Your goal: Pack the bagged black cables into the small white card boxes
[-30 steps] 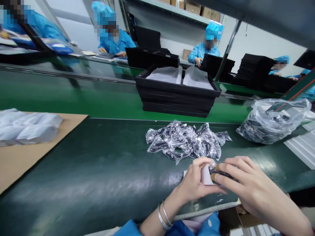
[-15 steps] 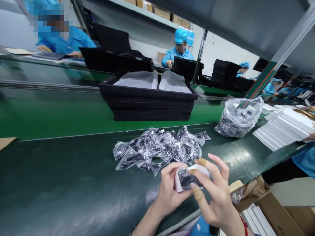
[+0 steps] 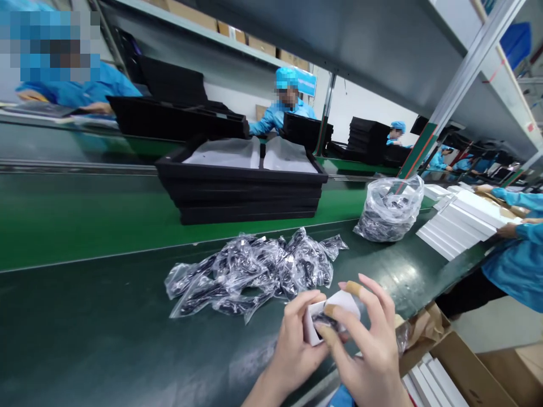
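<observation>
My left hand (image 3: 294,333) is wrapped round a small open white box (image 3: 311,328) above the front of the dark green table. Inside the box mouth sits a black item in clear plastic (image 3: 324,322), partly hidden by fingers. The thumb and fingers of my right hand (image 3: 369,333) press on this item, and tan covers wrap some of the fingertips. Just beyond my hands, a pile of black cables in clear bags (image 3: 254,271) lies on the table (image 3: 106,322).
Black trays (image 3: 250,195) are stacked behind the pile. A clear sack (image 3: 390,209) and white boxes (image 3: 460,220) lie to the right. An open carton (image 3: 466,367) stands at lower right. Several people in blue work around, one at the right edge (image 3: 517,254).
The black bagged item sits deeper in the white box, with less of it showing. The view has turned to the right, so the surroundings appear further left.
</observation>
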Demonstrator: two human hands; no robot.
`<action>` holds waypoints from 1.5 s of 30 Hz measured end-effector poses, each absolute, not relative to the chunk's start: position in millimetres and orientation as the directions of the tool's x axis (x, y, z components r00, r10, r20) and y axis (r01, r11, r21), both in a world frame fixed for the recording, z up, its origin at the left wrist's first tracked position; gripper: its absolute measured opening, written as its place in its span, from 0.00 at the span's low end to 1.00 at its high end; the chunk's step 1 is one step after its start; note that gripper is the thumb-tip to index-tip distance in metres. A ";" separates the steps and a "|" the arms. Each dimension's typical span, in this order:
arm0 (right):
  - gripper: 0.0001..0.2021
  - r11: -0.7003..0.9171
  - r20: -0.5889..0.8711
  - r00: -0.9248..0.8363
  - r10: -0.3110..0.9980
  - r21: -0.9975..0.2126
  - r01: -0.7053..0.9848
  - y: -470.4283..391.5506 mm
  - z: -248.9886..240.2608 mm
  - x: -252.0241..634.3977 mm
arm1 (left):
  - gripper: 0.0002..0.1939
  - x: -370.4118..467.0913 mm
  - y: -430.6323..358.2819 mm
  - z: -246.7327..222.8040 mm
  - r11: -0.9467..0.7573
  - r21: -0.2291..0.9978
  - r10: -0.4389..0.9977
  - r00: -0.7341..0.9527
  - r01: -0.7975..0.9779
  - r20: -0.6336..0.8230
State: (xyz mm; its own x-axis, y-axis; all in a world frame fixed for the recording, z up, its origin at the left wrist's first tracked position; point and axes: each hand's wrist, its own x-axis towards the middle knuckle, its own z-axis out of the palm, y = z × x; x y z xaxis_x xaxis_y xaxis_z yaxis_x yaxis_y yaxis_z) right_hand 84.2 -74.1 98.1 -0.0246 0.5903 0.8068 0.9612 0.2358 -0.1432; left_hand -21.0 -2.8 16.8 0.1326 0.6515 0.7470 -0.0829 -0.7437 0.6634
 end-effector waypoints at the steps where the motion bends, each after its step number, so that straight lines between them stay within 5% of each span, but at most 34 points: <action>1: 0.09 0.221 0.820 -0.024 0.572 -0.126 0.967 -74.8 96.1 83.7 | 0.28 -18.7 -3.6 17.3 -0.733 0.674 0.662 0.127 -0.095 0.738; 7: 0.05 0.166 0.844 0.070 0.532 -0.185 0.969 -69.8 81.1 76.2 | 0.24 -16.1 -1.0 8.0 -0.666 0.740 0.729 0.124 -0.094 0.673; 11: 0.09 0.217 0.782 0.043 0.622 -0.225 0.950 -62.1 72.3 69.4 | 0.15 -19.1 2.2 8.3 -0.724 0.689 0.685 0.093 -0.023 0.723; 14: 0.10 0.308 0.822 0.029 0.568 -0.246 0.919 -63.0 65.8 70.6 | 0.12 -20.8 3.7 13.2 -0.772 0.632 0.623 0.117 -0.068 0.774; 16: 0.16 0.347 0.834 0.177 0.523 -0.398 0.849 -66.4 62.1 74.1 | 0.12 -21.3 4.1 17.3 -0.784 0.614 0.600 0.144 -0.090 0.787; 19: 0.16 0.329 0.646 0.403 0.648 -0.715 0.617 -71.0 61.8 79.0 | 0.12 -20.9 3.4 23.2 -0.802 0.597 0.585 0.164 -0.030 0.794; 24: 0.16 0.298 0.452 0.297 0.841 -0.845 0.443 -73.5 73.1 79.2 | 0.09 -17.6 -0.5 24.3 -0.828 0.558 0.561 0.130 0.059 0.818; 27: 0.12 0.290 0.459 0.292 0.839 -0.831 0.474 -76.2 77.6 79.6 | 0.15 -14.9 -4.0 15.4 -0.820 0.568 0.573 0.079 0.073 0.816; 31: 0.14 0.359 0.606 0.196 0.771 -0.668 0.651 -79.4 78.0 84.3 | 0.26 -10.1 -9.2 2.4 -0.769 0.635 0.637 -0.002 0.071 0.771; 40: 0.14 0.346 0.742 0.121 0.659 -0.443 0.827 -77.3 69.4 76.8 | 0.26 -7.4 -12.5 1.4 -0.718 0.693 0.695 0.025 0.059 0.718; 45: 0.14 0.453 0.779 -0.089 0.620 -0.263 0.852 -74.4 63.4 93.0 | 0.27 -8.3 -9.6 2.6 -0.751 0.658 0.660 0.063 0.057 0.748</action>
